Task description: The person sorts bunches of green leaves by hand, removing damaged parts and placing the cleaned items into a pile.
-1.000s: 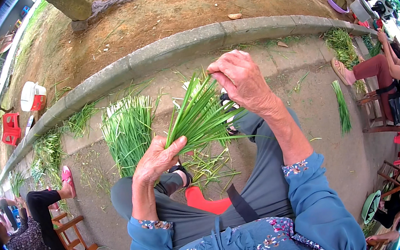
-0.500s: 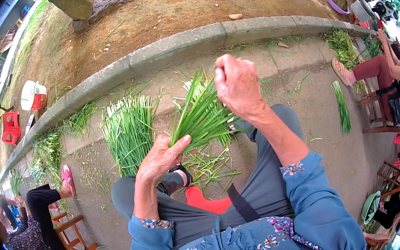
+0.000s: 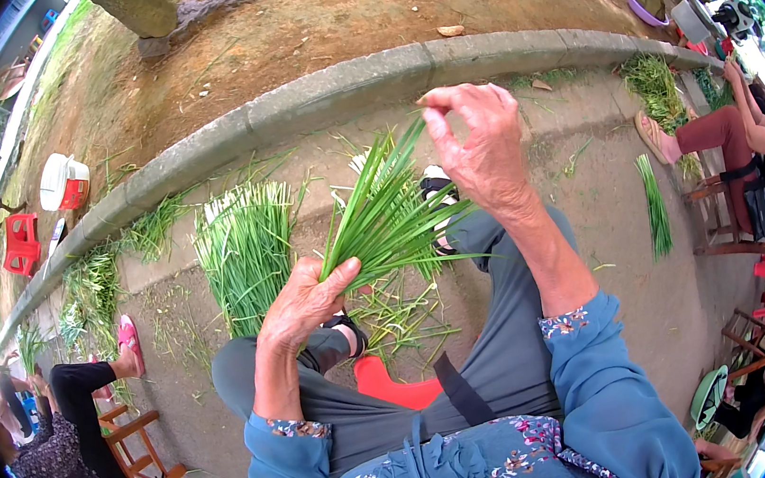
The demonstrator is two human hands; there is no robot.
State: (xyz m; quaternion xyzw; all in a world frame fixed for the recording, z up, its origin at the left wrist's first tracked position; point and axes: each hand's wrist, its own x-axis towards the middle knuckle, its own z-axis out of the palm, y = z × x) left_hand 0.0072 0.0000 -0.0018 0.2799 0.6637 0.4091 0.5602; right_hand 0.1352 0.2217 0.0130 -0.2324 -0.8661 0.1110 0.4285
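A fanned bundle of long, thin green leaves (image 3: 379, 211) is gripped at its lower end in my left hand (image 3: 305, 308), the thumb across it. My right hand (image 3: 476, 146) is raised at the bundle's upper right, thumb and forefinger curled into a pinch near the leaf tips; whatever is between them is too small to make out. A thick pile of similar greens with pale ends (image 3: 246, 256) lies on the paving to the left. Loose scraps (image 3: 402, 318) lie between my legs, near a red object (image 3: 391, 383).
A concrete kerb (image 3: 335, 87) curves across ahead, with dirt and a tree trunk beyond. A white bucket (image 3: 60, 183) and red stool (image 3: 20, 245) stand at left. A seated person (image 3: 75, 420) is at left, others (image 3: 728, 139) at right, beside more greens (image 3: 651, 91).
My right hand dipped and moved slightly right among the leaves, then rose up and right to the tips. My left hand stays on the bundle, shifting only slightly.
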